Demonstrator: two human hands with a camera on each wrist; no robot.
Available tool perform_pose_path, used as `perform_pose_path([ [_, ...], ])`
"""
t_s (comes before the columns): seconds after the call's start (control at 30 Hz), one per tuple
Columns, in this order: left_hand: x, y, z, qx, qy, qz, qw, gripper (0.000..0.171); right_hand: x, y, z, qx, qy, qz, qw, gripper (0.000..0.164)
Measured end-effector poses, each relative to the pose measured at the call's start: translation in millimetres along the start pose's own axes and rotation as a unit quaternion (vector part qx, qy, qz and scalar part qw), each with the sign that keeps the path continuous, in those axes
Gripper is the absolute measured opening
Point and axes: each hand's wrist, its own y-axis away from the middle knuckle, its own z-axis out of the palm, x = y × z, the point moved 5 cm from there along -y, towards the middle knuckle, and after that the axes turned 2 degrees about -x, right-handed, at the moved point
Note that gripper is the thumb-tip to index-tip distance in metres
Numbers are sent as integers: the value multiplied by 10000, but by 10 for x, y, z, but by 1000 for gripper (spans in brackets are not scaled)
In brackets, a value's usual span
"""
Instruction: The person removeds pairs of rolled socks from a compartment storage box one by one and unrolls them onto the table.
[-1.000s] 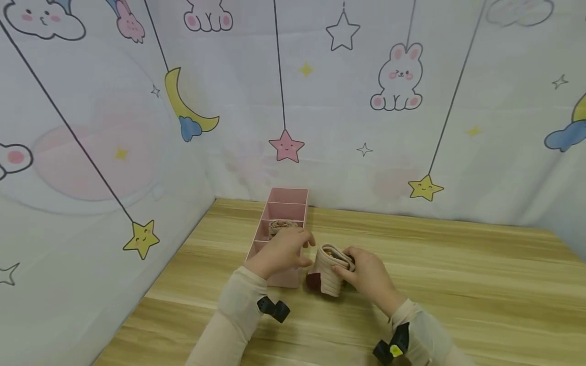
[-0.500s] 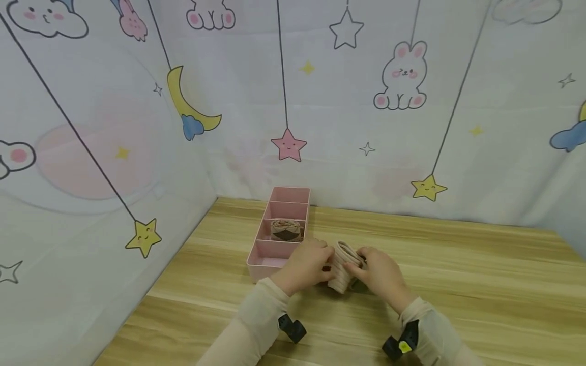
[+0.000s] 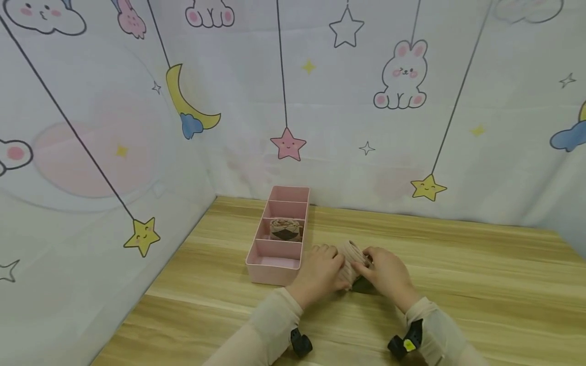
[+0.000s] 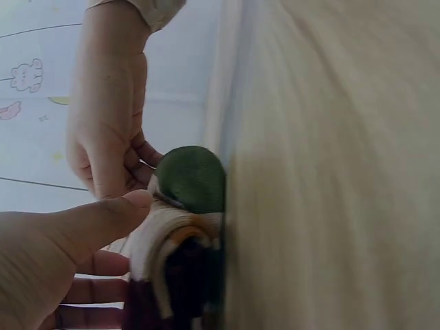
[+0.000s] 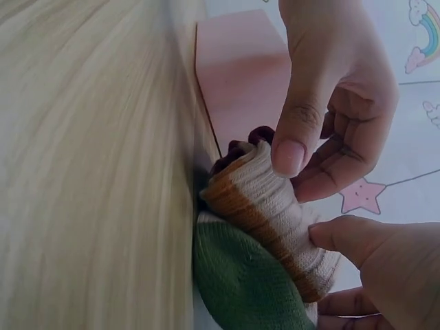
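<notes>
Shifting rightward since the earlier frame, the left hand (image 3: pixel 319 269) and the rolled sock (image 3: pixel 349 258) are now sitting farther from the pink box (image 3: pixel 272 274). From the head view, the roll is resting on the worktop (image 3: pixel 174 290), tilting between the left hand and the right hand (image 3: pixel 389 272); the forearms are converging on it. Another roll (image 3: pixel 285 230) is lying in the box's second compartment from the front.

From the left wrist, the left thumb and partly curled fingers are bracketing the roll near its dark red end (image 4: pixel 141 302), only slightly parted. Beyond, the right hand is bending down beside the green end (image 4: pixel 192 179).

From the right wrist, ribbed knit is bunching softly, so the roll is probably handling as light, pliable and unbreakable, with little slip but a tendency to unwind. The right thumb is pressing its side, fingers curling behind, partly hidden; the left hand is pinching the other end. Gripping across the layers at both ends is likely serving best.
</notes>
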Motion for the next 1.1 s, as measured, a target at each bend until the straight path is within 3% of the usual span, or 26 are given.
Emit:
perform_pose_path([
  [0.2, 13, 17, 85, 344, 81, 6, 9994, 47, 97, -41, 1, -75, -1, -120, 9999, 42],
  [0.3, 13, 15, 110, 417, 132, 49, 9990, 44, 136, -69, -23, 19, -139, -402, 9991, 45],
  [0.4, 9, 8, 124, 414, 150, 95, 9990, 41, 153, -109, -46, 211, -291, -1007, 9943, 48],
  [0.5, 6, 2, 128, 399, 137, 157, 9990, 38, 156, -149, -55, 302, -311, -1804, 9826, 48],
  [0.63, 5, 3, 124, 378, 156, 228, 9989, 37, 195, -194, -35, 62, -268, -2472, 9686, 46],
  [0.83, 3, 8, 126, 439, 268, 290, 9983, 35, 275, -240, 11, -475, -468, -2425, 9678, 53],
  [1.1, -28, 5, 117, 588, 278, 321, 9974, 31, 321, -273, 65, -681, -400, -2241, 9714, 57],
])
